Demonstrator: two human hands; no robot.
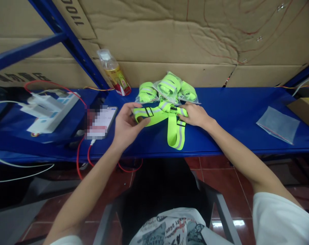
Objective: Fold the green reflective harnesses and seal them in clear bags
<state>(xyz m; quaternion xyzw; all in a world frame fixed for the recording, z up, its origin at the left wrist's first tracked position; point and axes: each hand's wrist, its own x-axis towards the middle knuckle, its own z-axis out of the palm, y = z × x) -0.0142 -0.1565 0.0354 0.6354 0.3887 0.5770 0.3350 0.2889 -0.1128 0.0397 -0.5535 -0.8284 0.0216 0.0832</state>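
A neon yellow-green strap [176,136] with a grey reflective stripe and black buckles lies gathered on the blue table, one loop hanging toward the front edge. My left hand [127,126] is closed round the strap's left loop, thumb in front and fingers behind. At the strap's right side, my right hand [195,114] pinches it beside a black buckle. Just behind the strap sit several clear bags [169,85] holding coiled straps of the same colour.
A drink bottle [116,75] stands at the back left. A phone [103,123] with a red cable and a white power strip [53,114] lie to the left. Flat clear bags [278,125] and a cardboard box [306,110] are at the right. Cardboard [149,37] lines the back.
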